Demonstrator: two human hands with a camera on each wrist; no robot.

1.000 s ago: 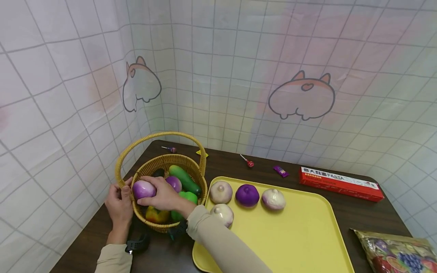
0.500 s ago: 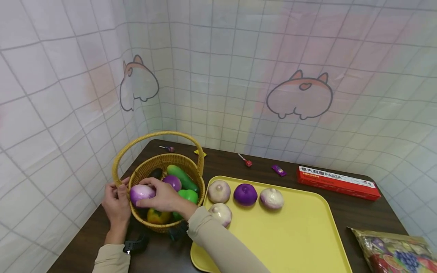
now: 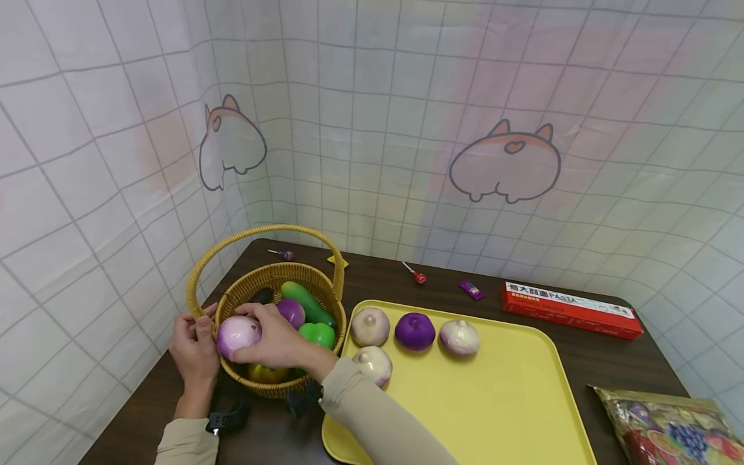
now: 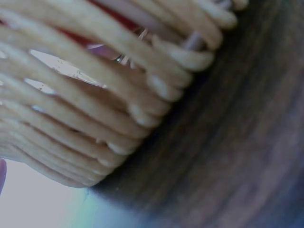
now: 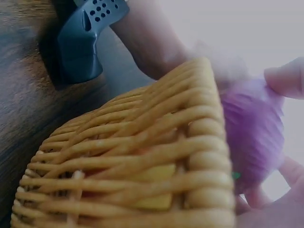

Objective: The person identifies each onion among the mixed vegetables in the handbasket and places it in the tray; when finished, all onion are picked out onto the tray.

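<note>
My right hand (image 3: 273,339) grips a purple-and-white onion (image 3: 237,335) just above the left rim of a woven basket (image 3: 280,276). In the right wrist view the onion (image 5: 254,130) shows past the basket wall (image 5: 142,166), with a fingertip on it. My left hand (image 3: 194,345) holds the basket's rim at the base of its handle (image 3: 261,231). The left wrist view shows only the basket weave (image 4: 95,95) up close. Inside the basket lie a green cucumber (image 3: 307,302), a green pepper (image 3: 316,334), a purple onion (image 3: 290,312) and a yellow-red piece (image 3: 267,372).
A yellow tray (image 3: 511,400) right of the basket carries several onions, one of them (image 3: 415,331) deep purple. A red pasta box (image 3: 572,309), a lollipop (image 3: 414,274), a purple candy (image 3: 471,290) and a snack bag (image 3: 668,426) lie on the dark table.
The right hand has drawn the onion slightly left and down toward the basket's left rim. The left hand stays on the rim.
</note>
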